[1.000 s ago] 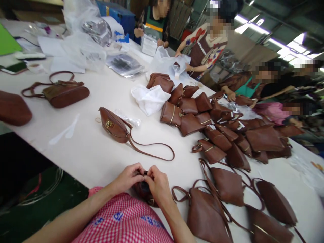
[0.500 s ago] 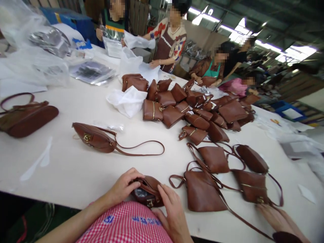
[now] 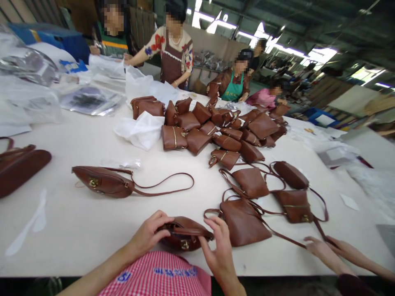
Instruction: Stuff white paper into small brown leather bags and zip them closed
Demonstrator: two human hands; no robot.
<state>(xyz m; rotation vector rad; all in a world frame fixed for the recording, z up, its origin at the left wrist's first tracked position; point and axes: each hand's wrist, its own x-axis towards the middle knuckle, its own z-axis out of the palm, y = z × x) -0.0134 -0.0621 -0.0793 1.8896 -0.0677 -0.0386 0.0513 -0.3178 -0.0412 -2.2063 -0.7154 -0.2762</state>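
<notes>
A small brown leather handbag (image 3: 188,230) with a gold clasp lies at the table's front edge, right before my checked apron. My left hand (image 3: 151,232) grips its left end, thumb near the opening and fingers over the top. At the other end my right hand (image 3: 220,242) holds the bag between thumb and fingers. The bag's mouth looks narrow, with its flap or strap lying across it. Beyond it, a second brown handbag (image 3: 105,181) with a gold clasp and looped strap rests on its side. Close to my right hand lies a flat brown shoulder bag (image 3: 243,222).
A heap of brown bags (image 3: 197,142) covers the table's middle, beside crumpled white paper (image 3: 140,129). Clear plastic bags (image 3: 27,98) lie left. A co-worker's hands (image 3: 324,250) reach in at right, by a strap. Several people stand across the white table (image 3: 101,234).
The view has shifted. My right hand has moved up onto the bag's right end, and the bag's mouth looks narrower. A co-worker's second hand has appeared at right.
</notes>
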